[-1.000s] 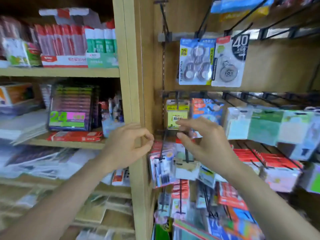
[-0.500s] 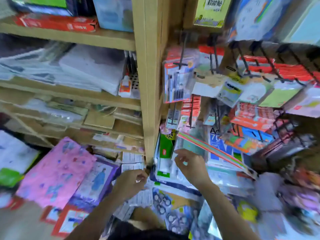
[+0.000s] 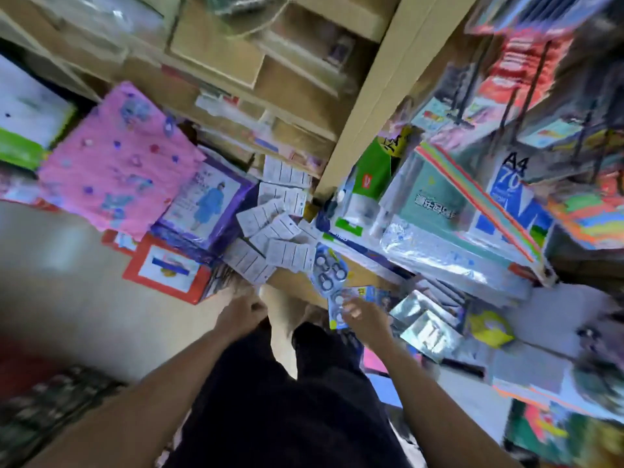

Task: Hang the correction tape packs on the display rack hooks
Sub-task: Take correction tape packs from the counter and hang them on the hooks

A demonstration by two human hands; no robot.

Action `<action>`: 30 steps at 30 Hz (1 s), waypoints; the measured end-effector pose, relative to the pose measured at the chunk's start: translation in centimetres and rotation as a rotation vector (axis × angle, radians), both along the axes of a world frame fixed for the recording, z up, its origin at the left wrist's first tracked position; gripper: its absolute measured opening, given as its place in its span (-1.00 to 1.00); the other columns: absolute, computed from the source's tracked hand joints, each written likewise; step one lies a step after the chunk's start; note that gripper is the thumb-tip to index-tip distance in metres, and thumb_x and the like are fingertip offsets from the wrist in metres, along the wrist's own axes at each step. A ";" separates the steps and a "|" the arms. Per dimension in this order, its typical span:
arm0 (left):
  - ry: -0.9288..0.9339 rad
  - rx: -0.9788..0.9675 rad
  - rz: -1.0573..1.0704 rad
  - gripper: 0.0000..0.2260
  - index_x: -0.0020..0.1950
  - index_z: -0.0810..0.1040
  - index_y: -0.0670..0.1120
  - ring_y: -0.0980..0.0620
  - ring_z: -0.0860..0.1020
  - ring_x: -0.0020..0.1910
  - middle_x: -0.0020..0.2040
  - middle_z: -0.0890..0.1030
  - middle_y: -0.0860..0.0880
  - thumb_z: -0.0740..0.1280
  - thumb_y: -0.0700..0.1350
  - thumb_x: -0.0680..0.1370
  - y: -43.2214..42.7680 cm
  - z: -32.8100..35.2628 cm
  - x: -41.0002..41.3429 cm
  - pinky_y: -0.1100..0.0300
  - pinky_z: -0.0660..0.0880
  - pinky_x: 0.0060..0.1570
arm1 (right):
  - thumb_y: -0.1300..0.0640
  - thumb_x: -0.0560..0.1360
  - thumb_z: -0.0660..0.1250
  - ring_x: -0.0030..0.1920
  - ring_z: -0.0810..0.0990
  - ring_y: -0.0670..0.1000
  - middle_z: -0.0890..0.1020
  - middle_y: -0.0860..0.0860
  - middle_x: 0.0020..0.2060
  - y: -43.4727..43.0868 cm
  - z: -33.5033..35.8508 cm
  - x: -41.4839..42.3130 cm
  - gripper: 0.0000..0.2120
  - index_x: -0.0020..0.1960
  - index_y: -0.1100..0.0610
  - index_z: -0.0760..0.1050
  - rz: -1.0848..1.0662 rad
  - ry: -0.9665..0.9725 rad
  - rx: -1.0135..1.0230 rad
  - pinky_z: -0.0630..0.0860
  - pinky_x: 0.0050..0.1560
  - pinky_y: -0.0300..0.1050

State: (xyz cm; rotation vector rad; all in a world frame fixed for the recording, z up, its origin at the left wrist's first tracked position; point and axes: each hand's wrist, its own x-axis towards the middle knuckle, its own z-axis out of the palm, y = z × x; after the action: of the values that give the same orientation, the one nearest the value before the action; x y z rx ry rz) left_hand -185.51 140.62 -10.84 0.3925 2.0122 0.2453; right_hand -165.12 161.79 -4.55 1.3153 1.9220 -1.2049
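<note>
I am looking down at a heap of correction tape packs low in front of my legs. Several lie face down as white cards (image 3: 282,236). A blue pack with ring-shaped tapes (image 3: 327,269) lies face up beside them. My right hand (image 3: 364,320) has its thumb and fingers on another blue correction tape pack (image 3: 337,307) at the heap's near edge. My left hand (image 3: 241,314) hovers just below the white cards, fingers curled, with nothing visible in it. The display rack hooks (image 3: 537,79) are blurred black rods at the upper right, hung with red packs.
A wooden shelf post (image 3: 374,106) runs up the middle. A pink patterned package (image 3: 114,157) and a purple box (image 3: 206,204) lie left of the heap. Paper reams marked A4 (image 3: 506,197) and foil packs (image 3: 425,325) crowd the right. My dark trousers (image 3: 287,400) fill the bottom.
The view has swung from the hooks down to the floor stock. Both hands dropped from the rack to the heap, and my right hand has reached a blue pack.
</note>
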 end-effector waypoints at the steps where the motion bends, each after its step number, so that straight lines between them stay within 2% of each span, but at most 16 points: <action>1: -0.020 -0.018 0.041 -0.84 -0.01 0.65 -0.04 -0.08 0.62 -0.03 -0.06 0.67 -0.05 0.37 0.01 0.51 0.5 0.2 0.2 0.16 0.42 -0.08 | 0.09 0.54 0.36 0.09 0.63 0.06 0.66 0.03 0.03 0.0 -1.3 0.2 -0.78 0.17 0.08 0.60 0.018 -0.039 -0.018 0.49 0.02 -0.17; 3: -0.090 -0.077 0.152 -0.85 -0.03 0.65 -0.05 -0.08 0.61 -0.09 -0.13 0.67 -0.04 0.39 -0.01 0.48 0.9 -1.7 0.8 0.15 0.42 -0.09 | 0.04 0.52 0.36 0.13 0.62 0.09 0.66 0.04 0.06 0.3 -4.6 1.1 -0.76 0.16 0.07 0.60 0.075 -0.115 -0.053 0.53 0.11 -0.10; 6: -0.200 -0.099 0.285 -0.77 -0.22 0.64 -0.14 -0.13 0.64 -0.19 -0.23 0.67 -0.10 0.34 0.01 0.44 1.3 -6.0 2.9 0.09 0.45 -0.11 | 0.03 0.51 0.38 0.16 0.63 0.11 0.69 0.06 0.10 1.4 -9.6 2.4 -0.65 0.27 0.09 0.57 0.173 -0.210 -0.075 0.52 0.16 -0.04; 9: -0.321 -0.134 0.510 -0.82 -0.09 0.65 -0.20 -0.19 0.68 -0.02 -0.06 0.71 -0.16 0.36 -0.09 0.52 3.0 -9.0 5.4 0.07 0.56 -0.01 | -0.02 0.52 0.37 0.14 0.64 0.09 0.70 0.04 0.07 3.2 -13.0 3.2 -0.65 0.28 0.05 0.57 0.198 -0.260 -0.070 0.54 0.15 -0.04; 12: -0.353 -0.142 0.687 -0.85 -0.11 0.63 -0.09 -0.12 0.68 -0.08 -0.07 0.71 -0.10 0.42 -0.01 0.50 5.7 -12.3 8.2 0.17 0.47 -0.19 | -0.06 0.55 0.34 0.12 0.64 0.11 0.70 0.06 0.07 5.2 -17.1 3.8 -0.68 0.23 0.06 0.57 0.216 -0.285 -0.040 0.53 0.13 -0.03; 14: -0.319 -0.130 0.778 -0.77 -0.16 0.60 -0.04 -0.06 0.63 -0.15 -0.16 0.65 -0.03 0.46 0.12 0.45 7.9 -14.0 9.6 0.20 0.43 -0.26 | -0.08 0.53 0.37 0.13 0.62 0.13 0.67 0.06 0.12 6.3 -19.8 4.3 -0.63 0.25 0.08 0.53 0.209 -0.295 0.002 0.51 0.10 -0.04; 16: -0.313 -0.064 0.876 -0.59 0.08 0.62 -0.09 -0.04 0.61 -0.08 -0.12 0.61 0.02 0.49 0.18 0.42 9.9 -16.7 11.1 0.26 0.45 -0.27 | -0.09 0.48 0.42 0.16 0.59 0.15 0.60 0.09 0.20 7.2 -22.2 4.8 -0.51 0.33 0.10 0.46 0.200 -0.289 0.031 0.48 0.11 -0.01; 18: -0.363 -0.087 1.019 -0.17 0.45 0.39 -0.13 -0.05 0.55 0.18 0.22 0.56 0.04 0.51 0.31 0.35 12.3 -18.5 12.2 0.28 0.49 -0.02 | -0.11 0.42 0.48 0.27 0.51 0.18 0.52 0.13 0.29 7.8 -24.3 5.4 -0.33 0.42 0.13 0.37 0.192 -0.272 0.063 0.45 0.22 0.02; 19: -0.415 -0.121 1.088 -0.05 0.53 0.25 -0.12 -0.07 0.46 0.35 0.37 0.46 0.03 0.49 0.38 0.35 13.2 -19.2 12.6 0.24 0.46 0.08 | -0.13 0.40 0.51 0.34 0.46 0.18 0.47 0.15 0.34 8.1 -25.3 5.9 -0.25 0.46 0.15 0.33 0.191 -0.255 0.079 0.42 0.31 0.04; 20: -0.466 -0.129 1.122 0.00 0.55 0.20 -0.15 -0.08 0.39 0.43 0.39 0.40 0.04 0.44 0.44 0.36 14.0 -19.5 12.9 0.22 0.44 0.14 | -0.14 0.39 0.52 0.40 0.39 0.18 0.42 0.15 0.39 8.3 -26.1 6.3 -0.18 0.49 0.18 0.29 0.199 -0.236 0.092 0.36 0.39 0.07; 22: -0.522 -0.083 1.044 0.12 0.49 0.36 -0.17 -0.12 0.49 0.37 0.42 0.49 -0.10 0.35 0.60 0.19 14.8 -20.7 13.7 0.14 0.50 0.16 | -0.15 0.37 0.54 0.48 0.29 0.19 0.33 0.16 0.47 8.5 -27.7 7.3 -0.08 0.53 0.20 0.20 0.226 -0.219 0.112 0.26 0.46 0.13; 23: -0.519 -0.076 0.993 0.09 0.43 0.45 -0.16 -0.12 0.56 0.30 0.36 0.56 -0.12 0.34 0.61 0.18 15.0 -21.5 14.1 0.16 0.54 0.05 | -0.17 0.35 0.54 0.50 0.25 0.20 0.30 0.16 0.49 8.5 -28.3 7.8 -0.03 0.56 0.18 0.16 0.245 -0.212 0.127 0.23 0.47 0.15; 25: -0.473 -0.088 1.028 -0.11 0.39 0.49 -0.19 -0.13 0.60 0.24 0.30 0.60 -0.14 0.40 0.48 0.34 14.8 -23.2 15.0 0.19 0.51 -0.11 | -0.24 0.33 0.53 0.50 0.20 0.24 0.22 0.17 0.52 8.3 -29.2 8.6 0.03 0.58 0.10 0.09 0.296 -0.236 0.177 0.21 0.45 0.18; 27: -0.392 -0.121 1.082 0.00 0.40 0.44 -0.22 -0.18 0.58 0.25 0.30 0.58 -0.19 0.43 0.51 0.26 14.9 -24.4 15.5 0.06 0.54 0.11 | -0.30 0.32 0.50 0.46 0.20 0.28 0.17 0.19 0.52 7.7 -29.7 9.0 0.04 0.58 0.06 0.07 0.336 -0.288 0.243 0.28 0.37 0.25; 29: -0.277 -0.197 1.116 0.33 0.52 0.25 -0.20 -0.21 0.51 0.31 0.36 0.51 -0.20 0.37 0.66 0.01 14.7 -25.9 16.2 -0.09 0.46 0.30 | -0.34 0.30 0.49 0.43 0.24 0.29 0.19 0.20 0.50 7.1 -29.9 9.1 0.04 0.56 0.06 0.08 0.372 -0.304 0.339 0.35 0.32 0.29; 30: -0.244 -0.216 1.132 0.33 0.53 0.21 -0.17 -0.17 0.49 0.29 0.33 0.51 -0.15 0.38 0.65 0.01 14.3 -26.1 16.5 -0.03 0.44 0.31 | -0.35 0.29 0.49 0.42 0.26 0.29 0.20 0.20 0.49 6.8 -30.0 9.1 0.05 0.55 0.07 0.09 0.387 -0.307 0.377 0.35 0.32 0.29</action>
State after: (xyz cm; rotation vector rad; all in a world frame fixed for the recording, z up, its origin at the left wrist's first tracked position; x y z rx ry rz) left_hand -168.97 154.96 -36.99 -0.9127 1.7870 0.7112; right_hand -156.06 168.61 -34.51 1.1456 2.1032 -0.4390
